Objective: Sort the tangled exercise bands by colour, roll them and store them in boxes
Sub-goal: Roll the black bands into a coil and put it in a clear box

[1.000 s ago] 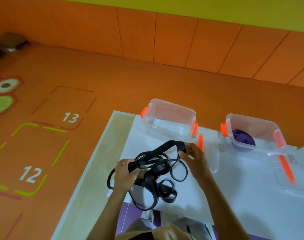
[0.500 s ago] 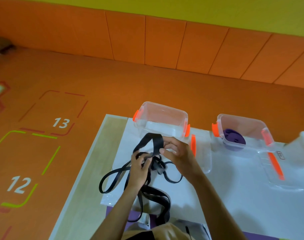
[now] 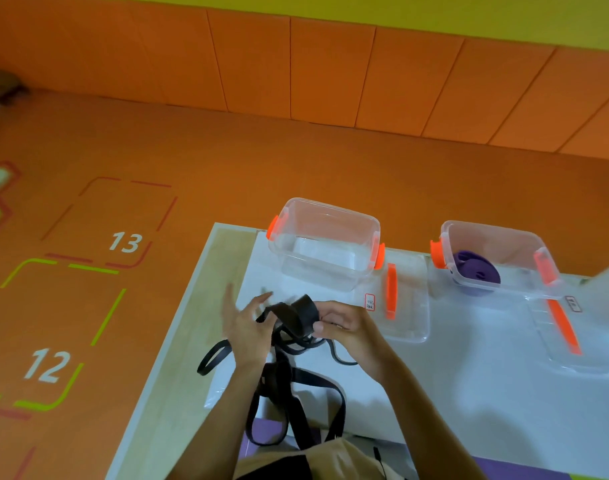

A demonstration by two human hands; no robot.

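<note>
A tangle of black exercise bands (image 3: 289, 372) hangs over the white table (image 3: 469, 393) near its front left. My right hand (image 3: 344, 323) pinches a rolled end of a black band (image 3: 301, 315) between thumb and fingers. My left hand (image 3: 244, 327) is beside the roll with fingers spread and straight, blurred by motion, touching the bands. Behind them stands a clear box (image 3: 325, 244) with orange clips, holding nothing. A second clear box (image 3: 493, 258) to the right holds a rolled purple band (image 3: 476, 270).
Two clear lids with orange clips lie on the table: one lid (image 3: 403, 306) right of my hands, another lid (image 3: 573, 330) at the far right. Beyond the table's left edge (image 3: 178, 323) is orange floor with numbered squares. An orange padded wall stands behind.
My left hand has let go of the bands and spread its fingers. The right hand keeps the rolled end, and the loose loops now hang lower toward my body.
</note>
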